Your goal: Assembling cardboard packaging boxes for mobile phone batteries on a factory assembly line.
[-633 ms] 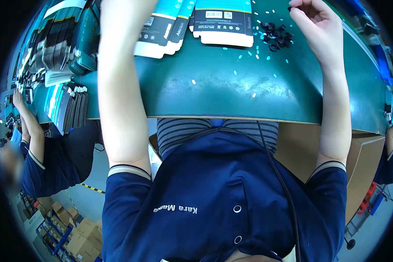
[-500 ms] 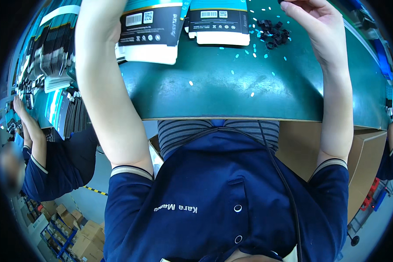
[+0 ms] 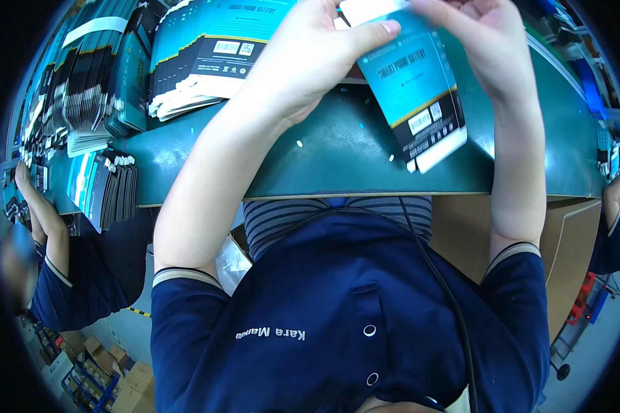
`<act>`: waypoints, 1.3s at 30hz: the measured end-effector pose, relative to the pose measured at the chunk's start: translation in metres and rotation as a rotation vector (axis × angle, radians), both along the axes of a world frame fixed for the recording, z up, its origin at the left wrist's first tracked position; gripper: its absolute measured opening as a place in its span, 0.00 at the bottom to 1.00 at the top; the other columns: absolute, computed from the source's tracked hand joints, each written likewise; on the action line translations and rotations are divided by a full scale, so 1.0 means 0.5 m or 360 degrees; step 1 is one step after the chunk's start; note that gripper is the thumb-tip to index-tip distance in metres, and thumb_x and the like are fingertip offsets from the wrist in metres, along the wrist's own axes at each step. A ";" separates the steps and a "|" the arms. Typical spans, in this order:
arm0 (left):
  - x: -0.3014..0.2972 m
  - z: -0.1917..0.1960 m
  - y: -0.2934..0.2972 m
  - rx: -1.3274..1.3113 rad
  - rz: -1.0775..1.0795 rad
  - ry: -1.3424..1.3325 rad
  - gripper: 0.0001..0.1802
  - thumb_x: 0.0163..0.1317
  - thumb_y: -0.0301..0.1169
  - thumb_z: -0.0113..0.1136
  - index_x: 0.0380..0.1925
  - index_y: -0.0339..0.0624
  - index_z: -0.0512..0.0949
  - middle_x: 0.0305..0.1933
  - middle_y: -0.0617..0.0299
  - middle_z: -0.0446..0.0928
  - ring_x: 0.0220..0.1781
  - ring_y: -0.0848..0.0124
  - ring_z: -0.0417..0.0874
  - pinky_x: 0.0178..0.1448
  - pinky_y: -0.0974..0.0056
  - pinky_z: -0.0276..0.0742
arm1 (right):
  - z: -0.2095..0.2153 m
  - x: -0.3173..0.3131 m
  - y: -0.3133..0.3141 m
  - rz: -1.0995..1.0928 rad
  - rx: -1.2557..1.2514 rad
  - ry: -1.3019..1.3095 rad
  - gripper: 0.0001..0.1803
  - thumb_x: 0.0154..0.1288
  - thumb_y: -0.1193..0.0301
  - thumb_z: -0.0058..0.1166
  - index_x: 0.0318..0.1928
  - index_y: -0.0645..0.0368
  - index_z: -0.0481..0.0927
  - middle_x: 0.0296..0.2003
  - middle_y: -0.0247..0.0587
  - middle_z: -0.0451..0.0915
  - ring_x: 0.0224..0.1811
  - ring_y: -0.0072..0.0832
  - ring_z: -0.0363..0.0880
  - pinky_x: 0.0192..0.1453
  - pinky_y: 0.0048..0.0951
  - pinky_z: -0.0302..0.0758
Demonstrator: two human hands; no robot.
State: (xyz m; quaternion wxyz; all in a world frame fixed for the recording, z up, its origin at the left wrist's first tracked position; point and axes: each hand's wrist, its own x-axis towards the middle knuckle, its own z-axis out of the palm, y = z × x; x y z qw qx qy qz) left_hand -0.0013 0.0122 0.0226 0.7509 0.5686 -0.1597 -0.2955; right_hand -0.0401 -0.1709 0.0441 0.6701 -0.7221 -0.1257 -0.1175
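Note:
A flat teal and black cardboard box [image 3: 410, 82] with white end flaps hangs tilted over the green table. My left hand [image 3: 317, 55] grips its upper left edge, thumb lying across the front. At the upper end of the box, my right hand [image 3: 486, 31] is closed, its thumb against the edge; the fingertips are blurred and whatever they pinch is hidden. To the left of my hands, a fanned pile of the same flat boxes [image 3: 207, 51] lies on the table. The small black pieces seen earlier are hidden behind the box and hands.
A banded stack of flat boxes [image 3: 93, 82] stands at the far left, with a smaller stack [image 3: 103, 189] nearer me. A few pale bits are scattered on the green table [image 3: 200, 148]. Another person's arm [image 3: 45, 206] is at left. A cardboard carton [image 3: 575, 241] stands below right.
My left hand has moved right from the pile and now holds a box before me. My right hand, which had a small dark piece at its fingertips, has come to the box's upper end.

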 end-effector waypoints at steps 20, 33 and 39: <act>0.003 -0.020 -0.005 -0.0333 -0.0341 -0.0762 0.17 0.63 0.18 0.52 0.53 0.31 0.74 0.46 0.62 0.79 0.46 0.79 0.77 0.52 0.74 0.73 | -0.005 -0.050 0.082 -0.0579 -0.0730 -0.0194 0.05 0.57 0.84 0.53 0.33 0.65 0.73 0.25 0.32 0.75 0.27 0.13 0.71 0.31 0.17 0.69; -0.013 -0.003 -0.009 0.0029 -0.0214 -0.0455 0.18 0.67 0.25 0.53 0.55 0.32 0.73 0.49 0.59 0.78 0.48 0.74 0.79 0.52 0.70 0.76 | -0.011 -0.020 0.022 -0.0009 0.0089 0.0406 0.11 0.60 0.79 0.54 0.44 0.67 0.78 0.36 0.37 0.81 0.39 0.21 0.80 0.46 0.19 0.76; 0.019 0.005 0.017 -0.0437 -0.0406 0.0361 0.17 0.69 0.39 0.52 0.47 0.38 0.77 0.40 0.60 0.81 0.38 0.72 0.84 0.41 0.65 0.83 | -0.001 -0.024 0.016 0.0110 0.0458 0.0582 0.13 0.63 0.76 0.58 0.47 0.67 0.78 0.40 0.41 0.82 0.41 0.23 0.80 0.48 0.22 0.77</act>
